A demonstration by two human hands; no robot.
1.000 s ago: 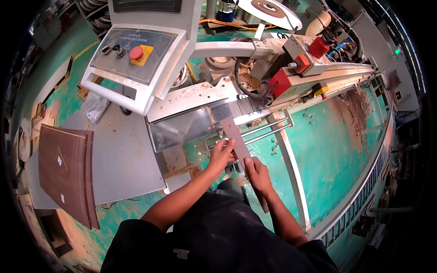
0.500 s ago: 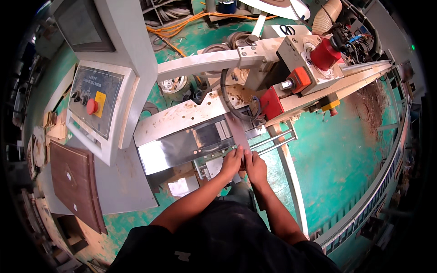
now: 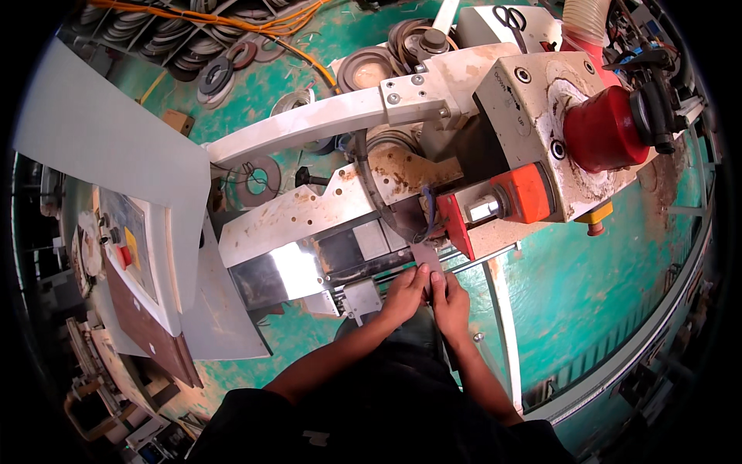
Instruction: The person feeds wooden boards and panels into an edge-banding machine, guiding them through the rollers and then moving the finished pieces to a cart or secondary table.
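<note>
Close together in front of me, my left hand and my right hand grip the near end of a flat brown strip. My thumbs lie along its top, and the fingers beneath are partly hidden. The strip's far end runs under a curved dark hose and out of sight at the machine's working head, beside a red plate. To the left of the strip lies the machine's dark metal bed, with a pale block on it.
An orange-red knob unit and a large red cylinder jut out at right. A control panel and brown boards stand at left. Scissors lie on the far housing. A white frame leg rises at my right.
My view has shifted closer to the machine head. The brown strip reaches farther in under the hose, and less of it shows ahead of my hands. Both hands still grip it.
</note>
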